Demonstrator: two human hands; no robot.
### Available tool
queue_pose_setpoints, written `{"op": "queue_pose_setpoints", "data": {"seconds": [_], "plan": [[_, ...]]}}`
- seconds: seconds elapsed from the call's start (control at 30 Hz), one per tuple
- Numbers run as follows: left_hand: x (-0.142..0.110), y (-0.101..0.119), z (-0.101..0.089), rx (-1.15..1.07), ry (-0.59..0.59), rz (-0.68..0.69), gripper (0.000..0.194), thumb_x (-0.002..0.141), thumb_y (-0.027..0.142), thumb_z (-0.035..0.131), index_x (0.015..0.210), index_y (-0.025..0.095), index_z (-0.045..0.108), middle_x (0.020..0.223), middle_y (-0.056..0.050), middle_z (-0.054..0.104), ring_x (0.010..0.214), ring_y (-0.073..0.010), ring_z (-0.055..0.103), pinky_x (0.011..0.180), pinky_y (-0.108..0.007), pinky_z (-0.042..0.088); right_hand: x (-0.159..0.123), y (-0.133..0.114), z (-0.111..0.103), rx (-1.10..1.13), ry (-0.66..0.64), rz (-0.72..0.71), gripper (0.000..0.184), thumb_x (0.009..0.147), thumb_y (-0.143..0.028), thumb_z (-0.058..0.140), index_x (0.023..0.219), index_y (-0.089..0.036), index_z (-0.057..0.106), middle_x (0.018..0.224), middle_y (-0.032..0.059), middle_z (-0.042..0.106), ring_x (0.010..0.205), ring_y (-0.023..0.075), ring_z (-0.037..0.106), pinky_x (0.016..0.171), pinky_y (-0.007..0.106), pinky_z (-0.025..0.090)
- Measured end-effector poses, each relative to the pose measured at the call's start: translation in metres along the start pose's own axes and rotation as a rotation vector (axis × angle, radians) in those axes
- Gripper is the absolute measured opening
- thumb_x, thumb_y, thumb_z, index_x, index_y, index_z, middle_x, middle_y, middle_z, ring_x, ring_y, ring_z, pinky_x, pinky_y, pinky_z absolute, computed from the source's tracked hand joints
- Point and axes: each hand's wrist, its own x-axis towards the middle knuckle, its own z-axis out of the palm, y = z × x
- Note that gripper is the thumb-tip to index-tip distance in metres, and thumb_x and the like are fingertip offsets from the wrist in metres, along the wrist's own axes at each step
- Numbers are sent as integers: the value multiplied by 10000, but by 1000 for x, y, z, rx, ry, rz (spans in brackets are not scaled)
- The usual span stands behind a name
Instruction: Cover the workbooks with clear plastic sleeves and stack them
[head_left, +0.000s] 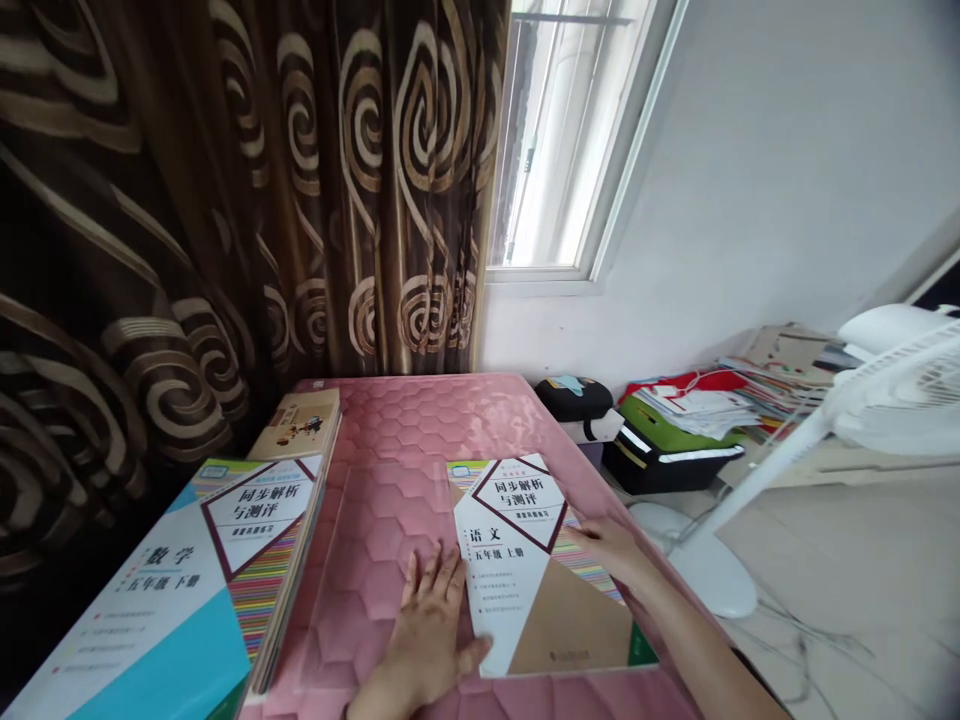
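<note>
A workbook [517, 600] with a white, brown and striped cover lies face up in front of me. My left hand [431, 630] rests flat at its left edge, fingers spread and thumb touching the cover's lower left. Under that hand is what looks like a clear plastic book cover [367, 570], its faint edges showing left of the workbook. My right hand [611, 550] holds the workbook's right edge with bent fingers; the fingertips are partly hidden.
On the left, a blue and white workbook [172, 590] tops a stack, with a tan book [300, 425] behind. The pink quilted-pattern tabletop [397, 410] meets a patterned curtain [360, 200]. At right are a white fan [780, 460], a black box [667, 465] and piled papers [787, 370].
</note>
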Motion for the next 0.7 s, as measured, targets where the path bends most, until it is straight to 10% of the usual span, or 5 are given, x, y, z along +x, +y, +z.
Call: {"op": "queue_pose_setpoints", "data": {"seconds": [0.17,0.33,0.5,0.7], "plan": [[1,-5,-3,68,75,-147,764,809,604,490,1482,320,270,1591,-29,162,1457,-340,66,1133,-658,-11,-6,2,4,-50,-30,-103,404,749,-519,416,485,-235,304,460,-18,394,504,154,421,509,280,240],[-14,-45,-16,294,503,-670,593,898,403,333,1444,177,387,1372,-223,495,1206,-400,503,873,-601,477,-11,2,5,-33,-27,-90,407,763,-544,389,501,-247,295,484,-1,442,525,181,461,511,290,282],[-37,-82,-20,257,668,-631,604,877,406,328,1431,181,410,931,-209,662,961,-376,630,759,-525,539,-10,0,4,-11,-48,-90,407,743,-562,398,491,-253,319,483,3,457,526,197,474,517,308,306],[-23,-68,-37,306,623,-739,508,849,149,296,1293,17,503,868,-206,683,804,-281,680,690,-383,551,-16,3,-3,57,-33,-43,425,720,-590,405,481,-253,304,475,5,448,525,200,485,512,316,342]]}}
